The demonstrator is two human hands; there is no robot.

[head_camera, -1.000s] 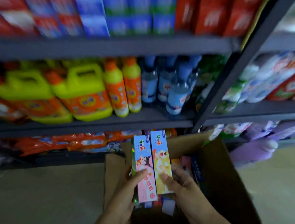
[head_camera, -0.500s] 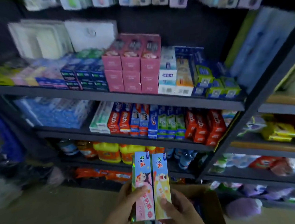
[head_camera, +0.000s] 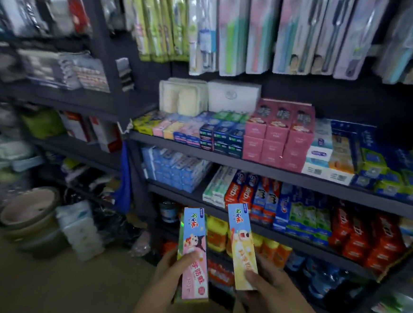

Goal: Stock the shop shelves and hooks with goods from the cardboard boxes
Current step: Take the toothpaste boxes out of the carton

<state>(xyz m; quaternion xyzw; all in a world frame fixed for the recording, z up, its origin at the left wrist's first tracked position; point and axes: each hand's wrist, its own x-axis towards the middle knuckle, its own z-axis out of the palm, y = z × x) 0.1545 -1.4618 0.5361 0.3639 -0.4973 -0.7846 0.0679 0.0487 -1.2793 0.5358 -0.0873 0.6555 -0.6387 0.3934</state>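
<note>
My left hand (head_camera: 168, 278) grips the pink box (head_camera: 193, 253) and my right hand (head_camera: 265, 285) grips the yellow box (head_camera: 242, 246), fingers curled, both upright at lower centre of the frame, apart, so I can read the fronts and choose a shelf (head_camera: 225, 155).

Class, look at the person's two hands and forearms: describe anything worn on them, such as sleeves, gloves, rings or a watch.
Both the left hand and the right hand are bare, with no gloves or rings visible. The forearms show no sleeves, watch or bracelet as far as the frame reaches.
</note>
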